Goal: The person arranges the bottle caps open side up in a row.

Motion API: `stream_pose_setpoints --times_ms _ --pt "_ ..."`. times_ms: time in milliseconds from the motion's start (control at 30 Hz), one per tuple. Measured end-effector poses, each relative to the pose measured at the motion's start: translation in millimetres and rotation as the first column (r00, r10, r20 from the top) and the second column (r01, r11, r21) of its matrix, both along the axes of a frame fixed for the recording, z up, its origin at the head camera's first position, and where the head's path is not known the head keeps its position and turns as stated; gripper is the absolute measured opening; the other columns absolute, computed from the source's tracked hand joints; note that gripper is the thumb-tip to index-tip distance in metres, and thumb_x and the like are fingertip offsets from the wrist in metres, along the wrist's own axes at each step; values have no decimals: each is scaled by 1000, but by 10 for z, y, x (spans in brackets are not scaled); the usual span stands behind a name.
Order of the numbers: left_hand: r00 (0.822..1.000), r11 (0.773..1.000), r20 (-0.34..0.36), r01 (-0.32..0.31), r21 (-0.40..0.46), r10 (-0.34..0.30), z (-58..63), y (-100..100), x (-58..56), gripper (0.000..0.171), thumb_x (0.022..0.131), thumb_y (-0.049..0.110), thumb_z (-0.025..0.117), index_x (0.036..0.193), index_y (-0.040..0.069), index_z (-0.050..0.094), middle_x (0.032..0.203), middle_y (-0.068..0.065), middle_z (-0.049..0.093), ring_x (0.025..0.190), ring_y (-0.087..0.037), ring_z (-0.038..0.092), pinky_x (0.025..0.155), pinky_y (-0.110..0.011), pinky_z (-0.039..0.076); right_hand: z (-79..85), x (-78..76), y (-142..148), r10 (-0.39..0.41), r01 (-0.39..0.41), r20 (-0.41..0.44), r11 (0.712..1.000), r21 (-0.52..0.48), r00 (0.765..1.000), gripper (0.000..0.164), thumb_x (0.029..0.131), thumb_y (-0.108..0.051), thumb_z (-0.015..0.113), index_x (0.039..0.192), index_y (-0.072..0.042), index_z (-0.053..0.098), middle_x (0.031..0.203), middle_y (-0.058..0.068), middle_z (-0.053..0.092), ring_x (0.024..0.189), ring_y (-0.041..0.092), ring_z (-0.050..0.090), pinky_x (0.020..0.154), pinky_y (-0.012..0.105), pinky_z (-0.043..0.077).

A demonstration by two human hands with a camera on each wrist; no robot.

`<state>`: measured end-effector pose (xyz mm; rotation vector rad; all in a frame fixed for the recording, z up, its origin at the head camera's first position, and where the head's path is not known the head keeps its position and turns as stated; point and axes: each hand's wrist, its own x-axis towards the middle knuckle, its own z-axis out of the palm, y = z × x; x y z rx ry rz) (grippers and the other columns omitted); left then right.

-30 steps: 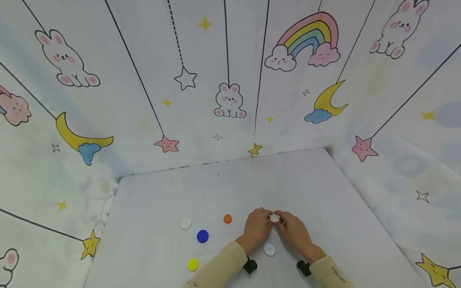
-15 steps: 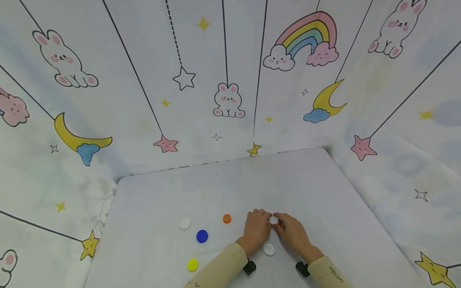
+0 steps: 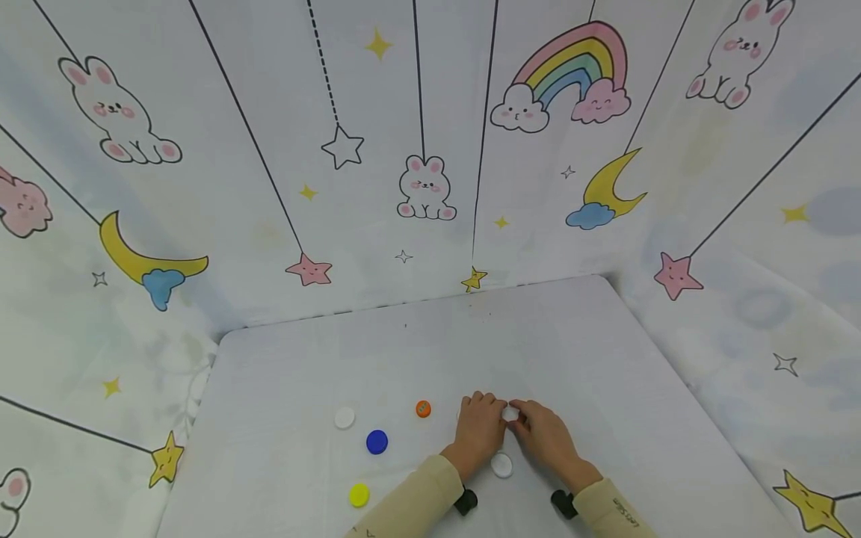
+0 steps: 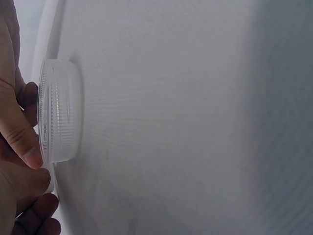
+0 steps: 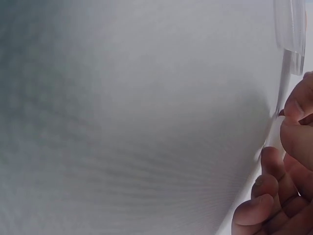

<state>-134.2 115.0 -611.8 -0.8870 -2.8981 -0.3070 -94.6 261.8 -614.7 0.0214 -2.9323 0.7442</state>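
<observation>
A small white cap [image 3: 510,413] sits between my two hands, low over the table. My left hand [image 3: 480,430] pinches its left side, and the fingertips of my right hand [image 3: 546,437] grip its right side. Fingers hide most of the cap in both wrist views. Just below the hands, on the table, lies another white cap [image 3: 501,465]; close up in the left wrist view, a translucent cap [image 4: 61,110] with a ridged side stands beside the left thumb.
To the left lie an orange cap [image 3: 423,409], a blue cap [image 3: 377,441], a yellow cap [image 3: 359,495] and a white cap [image 3: 344,417]. The white table [image 3: 282,373] meets printed cloth walls [image 3: 377,224] at its back and sides.
Both hands have drawn very slightly toward the person, with the white cap still between them. The caps on the table keep their places.
</observation>
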Motion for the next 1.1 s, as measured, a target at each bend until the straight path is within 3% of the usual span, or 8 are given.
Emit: stream_pose_setpoints --times_ms 333,600,933,1100 --pt "999 1000 -35 10 26 -9 -17 -16 2 24 87 31 72 110 22 71 97 7 64 91 -14 55 76 -31 40 -1 -4 5 -3 3 21 1000 -7 1000 34 84 -13 76 116 -7 69 76 -9 53 64 5 45 58 23 40" --pt "1000 999 -27 15 37 -14 -19 -22 2 25 87 30 72 111 22 71 97 6 64 91 -14 55 76 -31 40 -20 2 2 11 -11 -32 1000 2 999 34 80 -10 79 113 -5 70 73 -10 52 62 4 43 55 23 39" --pt "1000 998 -18 8 68 -6 -46 -40 -8 30 87 29 73 115 22 69 100 6 64 92 -14 54 76 -30 40 -6 29 -11 -3 3 6 1000 -3 1000 43 84 -16 77 123 -5 65 77 -9 53 66 6 44 60 26 40" --pt "1000 995 -17 2 97 -1 10 -60 -19 32 86 27 73 117 23 67 102 6 63 93 -14 53 77 -30 40 -5 26 -20 -8 8 -4 1000 -5 1000 43 84 -18 76 124 -7 64 78 -9 53 65 5 43 59 24 39"
